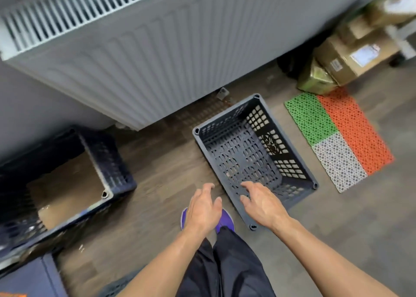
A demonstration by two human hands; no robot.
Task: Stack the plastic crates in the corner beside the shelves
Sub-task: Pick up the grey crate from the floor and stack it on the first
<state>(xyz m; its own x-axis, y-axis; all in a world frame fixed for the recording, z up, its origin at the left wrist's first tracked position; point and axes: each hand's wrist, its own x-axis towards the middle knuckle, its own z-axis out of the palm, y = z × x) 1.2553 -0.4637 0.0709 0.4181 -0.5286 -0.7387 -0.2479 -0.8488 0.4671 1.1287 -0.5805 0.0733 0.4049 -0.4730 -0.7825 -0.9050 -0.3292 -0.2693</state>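
An empty grey plastic crate (pixel 243 152) with perforated walls stands on the floor in the middle, turned at an angle. My left hand (pixel 203 206) hovers beside its near left edge, fingers apart, holding nothing. My right hand (pixel 262 203) is over the crate's near end, fingers spread, empty too. At the left a dark blue crate (pixel 112 161) holds a sheet of cardboard (pixel 67 188) in its bottom. Whether it rests on other crates is unclear.
A white radiator (pixel 139 55) fills the wall ahead. A green, orange and white perforated mat (pixel 337 139) lies to the right of the grey crate. Cardboard boxes (pixel 346 60) are piled at the far right. My purple shoes (pixel 225 220) stand just behind the crate.
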